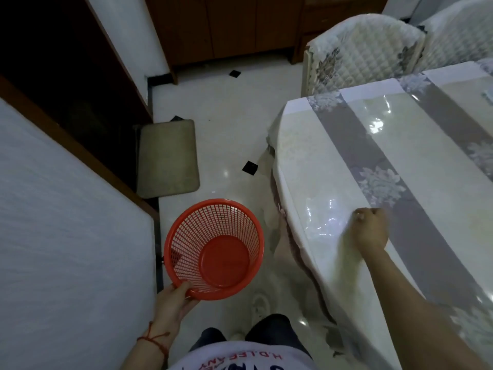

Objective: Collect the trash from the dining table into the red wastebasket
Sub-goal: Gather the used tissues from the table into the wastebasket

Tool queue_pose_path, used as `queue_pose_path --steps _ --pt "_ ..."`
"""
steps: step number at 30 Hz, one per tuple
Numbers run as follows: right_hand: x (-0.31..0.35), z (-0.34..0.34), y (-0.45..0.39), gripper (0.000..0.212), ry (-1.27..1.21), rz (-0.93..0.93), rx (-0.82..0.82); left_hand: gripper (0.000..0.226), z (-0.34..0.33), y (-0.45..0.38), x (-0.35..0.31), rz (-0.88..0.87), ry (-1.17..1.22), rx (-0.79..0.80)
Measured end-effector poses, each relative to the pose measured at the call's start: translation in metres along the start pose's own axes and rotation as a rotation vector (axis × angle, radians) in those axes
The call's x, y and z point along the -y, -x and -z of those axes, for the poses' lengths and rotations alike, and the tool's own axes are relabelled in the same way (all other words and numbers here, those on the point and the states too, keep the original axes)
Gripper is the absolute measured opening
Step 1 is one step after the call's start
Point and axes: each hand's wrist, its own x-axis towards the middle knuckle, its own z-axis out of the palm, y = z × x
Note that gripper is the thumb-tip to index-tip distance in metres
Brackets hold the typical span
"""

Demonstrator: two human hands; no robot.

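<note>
My left hand (174,300) grips the near rim of the red mesh wastebasket (226,263) and holds it above the floor, left of the dining table. The basket's inside looks empty. My right hand (370,228) is a closed fist resting on the table (306,166) near its left edge. I cannot see whether anything is inside the fist. The table has a glossy plastic-covered cloth with cream and grey floral stripes. No trash shows on the part of the table in view.
A beige mat (166,158) lies on the white tiled floor beyond the basket. Two quilted chairs (360,52) stand at the table's far side. Dark wooden cabinets (226,25) line the back wall. A white wall and dark doorway are to the left.
</note>
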Motion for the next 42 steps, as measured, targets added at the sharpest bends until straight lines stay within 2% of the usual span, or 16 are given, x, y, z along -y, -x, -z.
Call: queue_pose_path --steps 3,5,9,12,17,21,24,27,30,33,37,42 --pt "0.013 -0.006 -0.005 0.023 -0.131 -0.036 0.015 0.009 -0.015 -0.011 -0.016 0.012 0.002 0.009" --pt "0.034 -0.011 -0.006 0.026 -0.226 0.004 0.057 0.012 -0.026 -0.016 -0.028 0.003 0.02 0.018" --pt "0.109 -0.022 0.004 0.021 -0.445 0.192 0.088 0.012 -0.045 -0.027 -0.049 -0.03 0.063 0.016" --pt "0.178 -0.033 0.02 0.018 -0.568 0.401 0.156 0.011 -0.055 -0.038 -0.066 -0.035 0.07 0.007" --pt "0.265 -0.08 0.031 0.018 -0.455 0.722 0.324 0.008 -0.069 -0.074 -0.107 -0.027 0.089 0.02" --pt "0.32 -0.127 0.005 0.031 -0.248 0.761 0.557 0.007 -0.079 -0.122 -0.167 -0.024 0.082 0.058" --pt "0.367 -0.147 -0.027 0.04 -0.163 0.8 0.593 0.009 -0.085 -0.161 -0.225 -0.044 0.061 0.084" --pt "0.416 -0.155 -0.061 0.035 -0.231 0.75 0.524 0.008 -0.088 -0.197 -0.282 -0.068 0.044 0.115" --pt "0.451 -0.16 -0.102 0.029 -0.399 0.647 0.371 0.009 -0.094 -0.233 -0.334 -0.068 0.031 0.12" --pt "0.46 -0.167 -0.142 0.027 -0.48 0.453 0.299 0.01 -0.103 -0.263 -0.376 -0.049 0.004 0.093" --pt "0.445 -0.189 -0.197 0.028 -0.452 0.147 0.318 0.012 -0.13 -0.299 -0.419 -0.02 0.009 0.073" --pt "0.41 -0.232 -0.264 0.032 -0.333 -0.158 0.513 0.014 -0.191 -0.341 -0.471 0.001 -0.02 0.092"
